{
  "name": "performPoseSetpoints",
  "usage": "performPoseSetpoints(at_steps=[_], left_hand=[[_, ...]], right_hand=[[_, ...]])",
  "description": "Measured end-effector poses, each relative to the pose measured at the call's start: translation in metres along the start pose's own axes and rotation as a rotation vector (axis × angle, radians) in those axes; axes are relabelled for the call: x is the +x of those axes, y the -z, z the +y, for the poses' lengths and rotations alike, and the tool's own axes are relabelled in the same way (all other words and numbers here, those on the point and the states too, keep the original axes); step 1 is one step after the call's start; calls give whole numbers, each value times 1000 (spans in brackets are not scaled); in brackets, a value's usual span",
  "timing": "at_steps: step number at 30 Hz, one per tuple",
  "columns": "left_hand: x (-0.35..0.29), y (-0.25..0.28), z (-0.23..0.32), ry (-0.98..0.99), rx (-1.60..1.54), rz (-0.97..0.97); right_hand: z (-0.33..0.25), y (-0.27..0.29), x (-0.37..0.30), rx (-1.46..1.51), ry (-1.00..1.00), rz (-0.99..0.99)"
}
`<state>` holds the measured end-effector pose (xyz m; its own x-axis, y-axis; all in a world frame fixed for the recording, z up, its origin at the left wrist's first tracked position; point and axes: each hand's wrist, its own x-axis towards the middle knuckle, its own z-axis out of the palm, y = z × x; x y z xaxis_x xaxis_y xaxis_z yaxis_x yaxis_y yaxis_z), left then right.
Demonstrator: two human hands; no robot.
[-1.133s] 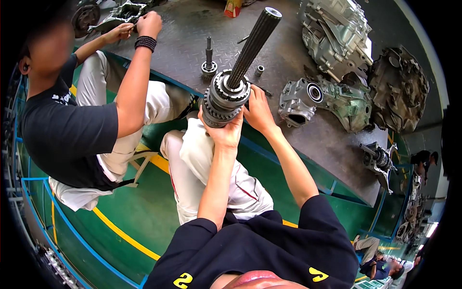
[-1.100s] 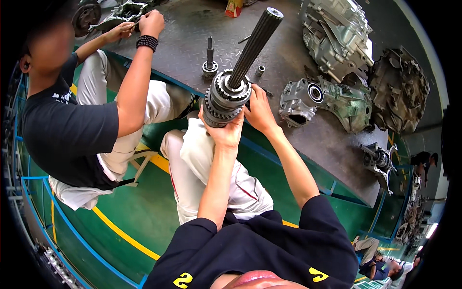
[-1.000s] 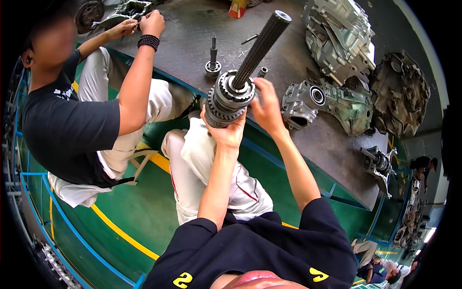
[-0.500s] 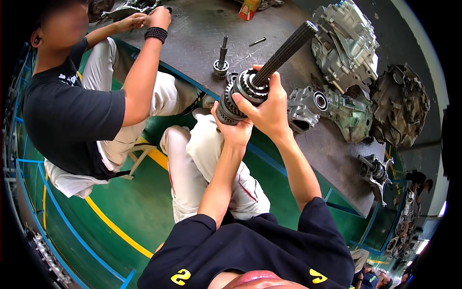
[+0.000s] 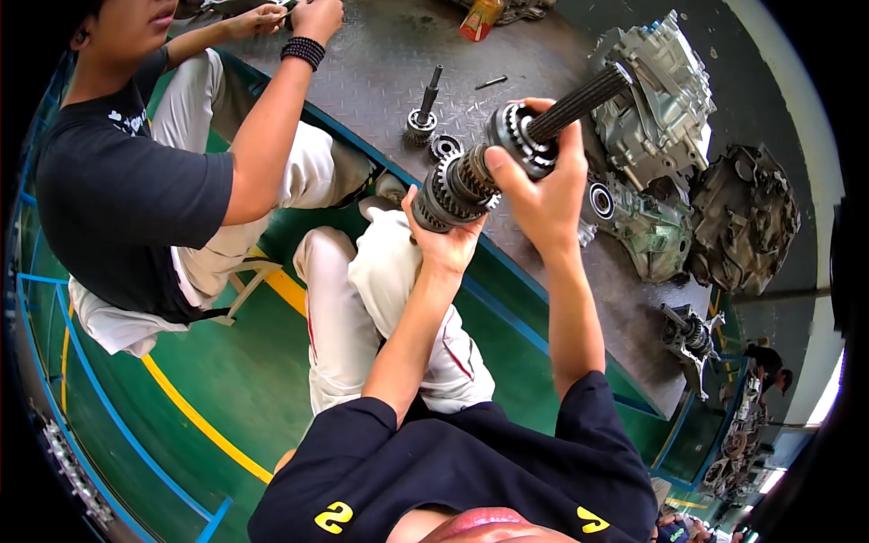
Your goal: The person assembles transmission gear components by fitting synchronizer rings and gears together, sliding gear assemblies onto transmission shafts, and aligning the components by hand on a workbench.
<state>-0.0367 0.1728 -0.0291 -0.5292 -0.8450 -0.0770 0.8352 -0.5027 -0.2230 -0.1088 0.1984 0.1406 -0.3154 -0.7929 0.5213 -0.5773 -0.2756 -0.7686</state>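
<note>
In the head view, the left hand (image 5: 445, 237) cups the lower end of a gear shaft (image 5: 507, 154) from beneath, its fingers curled up around the widest toothed gears so that the stack rests against the palm. The right hand (image 5: 540, 187) closes over the shaft higher up, fingers wrapped across a ringed gear, thumb on the near side. From the right fingers the splined rod runs up and to the right, ending just in front of a grey gearbox housing (image 5: 656, 95). The shaft is held tilted in the air above the steel plate table (image 5: 380, 63), clear of its surface.

Just beyond the left fingertips, a small upright shaft (image 5: 423, 113) stands on the table with a bearing ring (image 5: 444, 146) beside it. Past the right wrist lies a second housing (image 5: 647, 226). At the far left, another person's hand (image 5: 317, 16) with a black wristband works at the table edge.
</note>
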Motion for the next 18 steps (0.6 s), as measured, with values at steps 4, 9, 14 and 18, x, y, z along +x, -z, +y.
performPoseSetpoints(at_steps=[4, 9, 14, 18], left_hand=[[3, 8, 3, 10, -12, -32], [2, 8, 2, 15, -38, -40], [-1, 8, 4, 12, -43, -37], [-1, 5, 5, 13, -88, -61]], right_hand=[[-10, 9, 18, 46, 84, 50], [-33, 22, 35, 120, 74, 74], [-35, 28, 55, 165, 212, 113], [-42, 29, 67, 160, 290, 146]])
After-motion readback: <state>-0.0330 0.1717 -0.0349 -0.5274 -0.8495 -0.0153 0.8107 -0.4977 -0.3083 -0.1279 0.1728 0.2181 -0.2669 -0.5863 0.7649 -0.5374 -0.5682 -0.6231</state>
